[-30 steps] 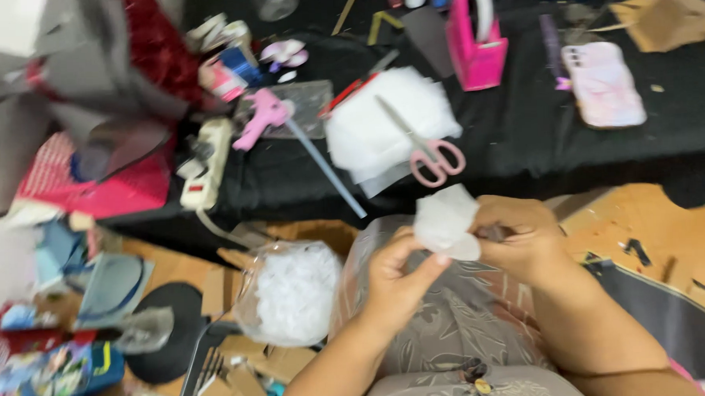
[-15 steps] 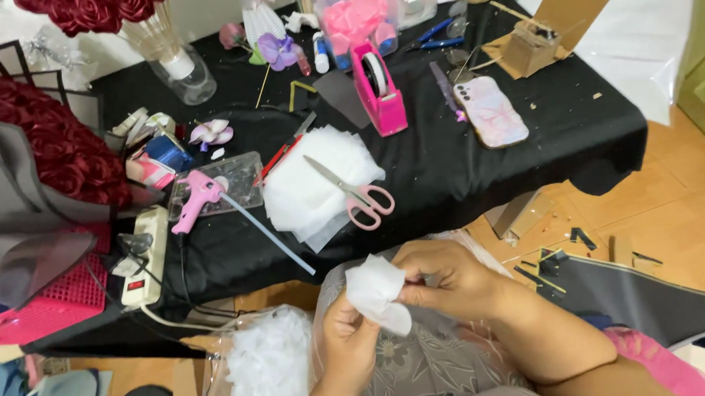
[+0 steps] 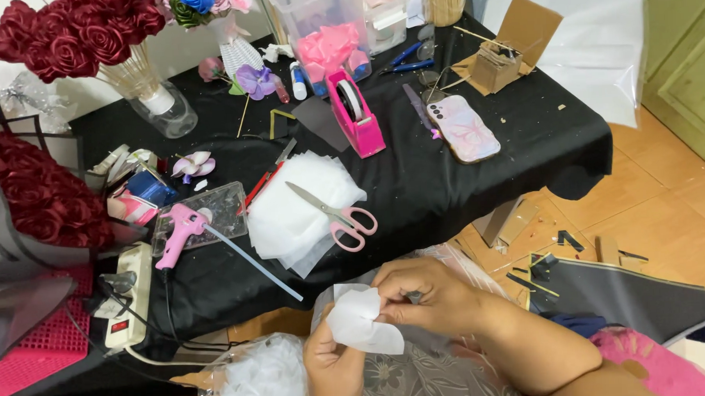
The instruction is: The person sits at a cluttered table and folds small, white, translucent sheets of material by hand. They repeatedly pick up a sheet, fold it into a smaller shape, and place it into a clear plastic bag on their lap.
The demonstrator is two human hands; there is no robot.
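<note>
From the head camera, both hands meet low in the frame over the lap. The left hand pinches the white fabric square from below; the right hand closes its fingertips on the square's right edge, slightly nearer. The square lies between them, just off the black table. Fingers hide part of it. Pink-handled scissors rest on stacked white sheets beyond.

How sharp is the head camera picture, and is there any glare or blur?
Head view: even indoor light, soft shadows; the scissors and glue gun are sharp; both hands, left hand, right hand, on the white sheet look slightly soft; mild glare on the clear plastic tub.
</note>
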